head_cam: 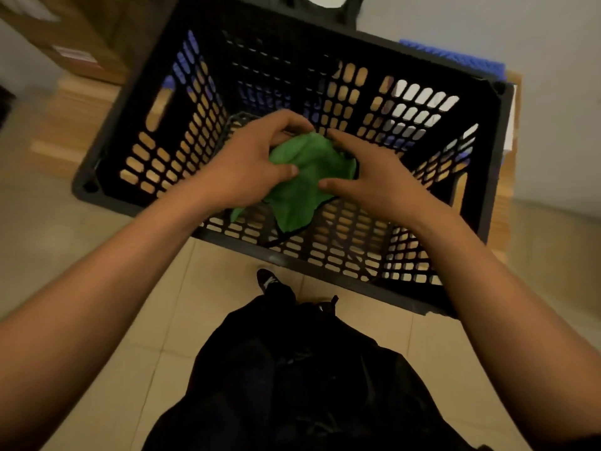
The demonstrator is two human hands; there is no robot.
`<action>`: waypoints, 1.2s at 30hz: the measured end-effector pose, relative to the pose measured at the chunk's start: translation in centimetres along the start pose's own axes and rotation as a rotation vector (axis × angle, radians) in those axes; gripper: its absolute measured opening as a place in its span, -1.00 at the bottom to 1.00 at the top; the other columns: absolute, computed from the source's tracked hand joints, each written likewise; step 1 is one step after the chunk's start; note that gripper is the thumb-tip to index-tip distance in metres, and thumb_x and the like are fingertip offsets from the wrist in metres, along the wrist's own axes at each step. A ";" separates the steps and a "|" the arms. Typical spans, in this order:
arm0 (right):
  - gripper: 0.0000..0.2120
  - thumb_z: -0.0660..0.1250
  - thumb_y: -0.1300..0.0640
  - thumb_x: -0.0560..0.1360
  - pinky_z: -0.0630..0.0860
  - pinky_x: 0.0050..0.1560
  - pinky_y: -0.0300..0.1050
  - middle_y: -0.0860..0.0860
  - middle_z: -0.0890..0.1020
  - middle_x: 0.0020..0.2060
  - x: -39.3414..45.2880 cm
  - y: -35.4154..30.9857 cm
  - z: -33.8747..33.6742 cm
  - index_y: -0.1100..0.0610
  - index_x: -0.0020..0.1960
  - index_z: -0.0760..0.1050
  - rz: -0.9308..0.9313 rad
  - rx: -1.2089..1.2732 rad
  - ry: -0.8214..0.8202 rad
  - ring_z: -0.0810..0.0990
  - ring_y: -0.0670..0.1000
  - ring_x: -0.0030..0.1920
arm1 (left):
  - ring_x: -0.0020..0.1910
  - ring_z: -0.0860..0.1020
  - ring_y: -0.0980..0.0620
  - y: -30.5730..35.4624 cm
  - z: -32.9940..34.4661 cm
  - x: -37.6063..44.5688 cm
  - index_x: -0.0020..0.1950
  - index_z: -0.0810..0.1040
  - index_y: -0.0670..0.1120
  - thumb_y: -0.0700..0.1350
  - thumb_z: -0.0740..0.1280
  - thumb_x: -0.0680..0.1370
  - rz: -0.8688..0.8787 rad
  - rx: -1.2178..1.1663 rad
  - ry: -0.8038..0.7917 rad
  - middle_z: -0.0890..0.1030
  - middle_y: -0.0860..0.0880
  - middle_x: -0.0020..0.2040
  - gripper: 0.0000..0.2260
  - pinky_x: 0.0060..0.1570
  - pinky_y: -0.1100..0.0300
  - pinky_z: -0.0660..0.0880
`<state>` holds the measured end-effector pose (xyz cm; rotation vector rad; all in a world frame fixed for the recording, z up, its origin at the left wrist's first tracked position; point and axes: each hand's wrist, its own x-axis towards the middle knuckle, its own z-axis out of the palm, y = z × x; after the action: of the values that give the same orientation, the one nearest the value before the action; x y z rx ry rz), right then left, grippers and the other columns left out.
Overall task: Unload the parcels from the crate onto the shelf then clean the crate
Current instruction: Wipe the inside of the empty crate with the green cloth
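Both hands, left hand (242, 164) and right hand (367, 177), grip the green cloth (302, 187) with curled fingers inside the crate (487, 177).

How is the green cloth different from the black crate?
The green cloth is soft and crumpled; the black crate is stiff and full of holes. The cloth is small, bunched between the left hand and right hand; the crate is big and sits around them. Neither holds any parcels.

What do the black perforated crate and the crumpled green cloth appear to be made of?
The black perforated crate looks like matte moulded plastic, judging by its uniform slotted walls. The crumpled green cloth looks like soft fabric, perhaps microfibre: it folds loosely and shows no shine.
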<state>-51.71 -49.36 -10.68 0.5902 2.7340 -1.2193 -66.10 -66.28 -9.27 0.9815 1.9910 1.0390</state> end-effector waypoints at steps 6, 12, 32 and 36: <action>-0.68 0.40 0.16 0.56 0.51 0.22 -0.10 -0.05 0.66 0.13 2.6 -2.3 2.0 0.06 0.30 0.59 -0.045 -0.090 0.177 0.56 -0.10 0.15 | 0.08 0.67 0.11 -2.1 -1.9 -0.7 0.37 0.50 -0.08 -0.33 0.40 0.56 -0.136 -0.406 0.207 0.65 -0.04 0.14 -0.60 -0.03 0.25 0.62; -0.38 0.38 -0.07 0.57 0.15 0.55 -0.06 -0.01 0.28 0.57 2.9 -4.2 4.0 0.00 0.57 0.29 -0.097 -0.064 0.174 0.21 -0.02 0.57 | 0.02 0.70 0.08 -2.9 -2.7 -1.2 0.40 0.51 -0.02 -0.24 0.35 0.62 -0.323 -0.729 0.359 0.67 0.01 0.14 -0.64 -0.09 0.20 0.64; -0.78 0.42 0.17 0.53 0.49 -0.17 -0.32 -0.08 0.63 -0.06 5.7 1.6 3.1 0.01 0.17 0.61 0.088 -0.105 -0.277 0.61 -0.11 -0.07 | 0.15 0.61 0.10 -3.3 -1.9 -8.7 0.24 0.64 -0.08 -0.16 0.29 0.66 -0.045 0.386 0.425 0.68 0.07 0.13 -0.79 0.21 0.05 0.50; -0.73 0.47 -0.01 0.51 0.47 -0.23 -0.23 -0.05 0.61 -0.04 6.0 1.5 3.7 0.05 0.16 0.57 0.111 -0.084 -0.184 0.58 -0.06 -0.07 | 0.29 0.56 0.00 -4.1 -0.2 -10.9 0.19 0.67 -0.06 -0.14 0.30 0.66 -0.111 0.611 0.502 0.67 0.05 0.18 -0.81 0.42 -0.14 0.25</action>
<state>-56.95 -49.25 -15.64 0.5806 2.5495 -1.0706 -62.24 -77.17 -10.32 0.9508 2.8471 0.6578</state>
